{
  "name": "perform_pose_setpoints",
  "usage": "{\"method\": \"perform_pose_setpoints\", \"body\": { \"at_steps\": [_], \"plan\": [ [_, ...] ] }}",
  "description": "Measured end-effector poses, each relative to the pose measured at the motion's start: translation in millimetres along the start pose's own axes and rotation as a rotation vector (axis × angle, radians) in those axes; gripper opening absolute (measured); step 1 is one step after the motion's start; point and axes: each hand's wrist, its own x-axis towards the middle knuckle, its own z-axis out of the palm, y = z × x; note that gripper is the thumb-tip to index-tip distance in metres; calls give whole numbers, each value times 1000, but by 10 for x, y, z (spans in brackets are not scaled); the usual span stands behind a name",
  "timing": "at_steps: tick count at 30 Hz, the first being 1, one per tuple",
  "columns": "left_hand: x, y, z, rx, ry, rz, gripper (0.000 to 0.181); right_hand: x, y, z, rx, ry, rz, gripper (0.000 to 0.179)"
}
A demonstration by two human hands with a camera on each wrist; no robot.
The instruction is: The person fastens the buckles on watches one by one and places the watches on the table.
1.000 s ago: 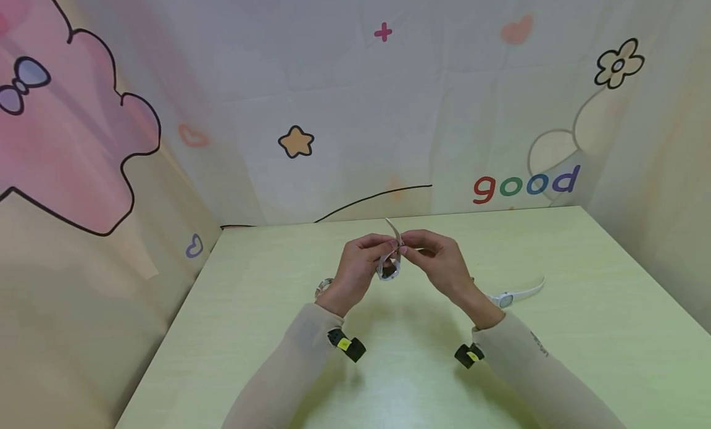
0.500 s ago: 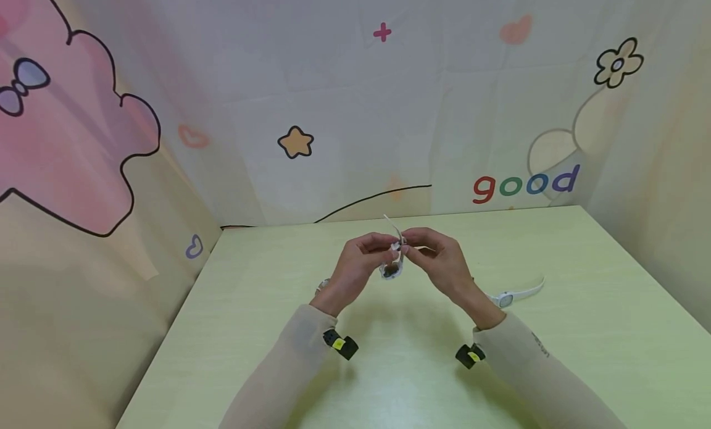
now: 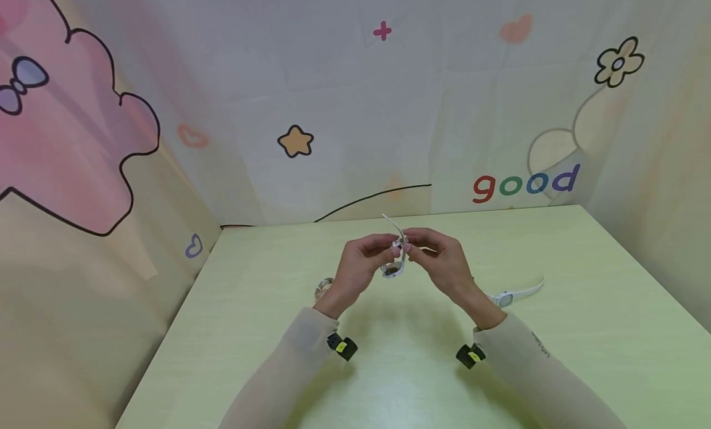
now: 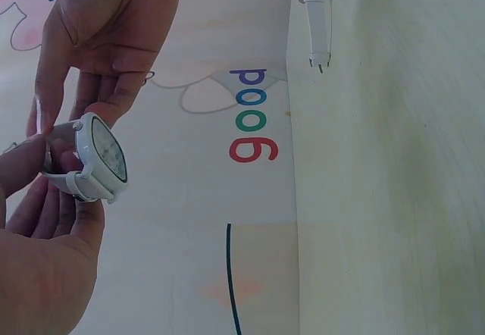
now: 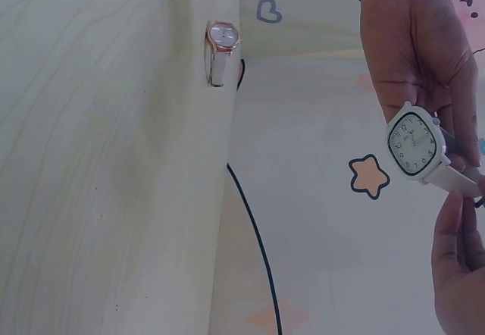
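Pale green table (image 3: 400, 367) before a cartoon-print curtain (image 3: 355, 95). Above the table, a person's left hand (image 3: 355, 265) and right hand (image 3: 441, 259) nearly meet, both pinching a white watch (image 5: 411, 144) by its strap (image 5: 455, 180) between them. Another white watch (image 3: 506, 299) lies on the table near the right hand; a rose-gold watch (image 5: 223, 36) rests near the left hand.

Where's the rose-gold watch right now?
In the head view, the rose-gold watch sits on the table, left of center, partly hidden behind the wrist of the left hand.
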Motion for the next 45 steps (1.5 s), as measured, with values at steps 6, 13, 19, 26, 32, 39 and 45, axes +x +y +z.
{"method": "perform_pose_setpoints", "body": {
  "at_steps": [6,13,19,26,32,39,45],
  "plan": [
    [-8,13,12,17,34,-40,30,0,-5,7,5,-11,5,28],
    [-8,1,16,4,26,-36,27,-6,0,19,-27,-9,-12,26],
    [-13,25,28,4,25,-44,26,-11,3,26,-49,-1,-29,24],
    [-101,225,49,-2,21,-53,25,-13,12,32,-47,2,-23,23],
    [-14,41,40,-22,19,-69,26,-19,13,38,-51,9,-35,21],
    [-7,-26,55,-57,30,-53,27,-28,16,48,-53,13,-43,18],
    [-11,-12,56,-103,26,-54,27,-29,4,52,-56,7,-61,17]
  ]
}}
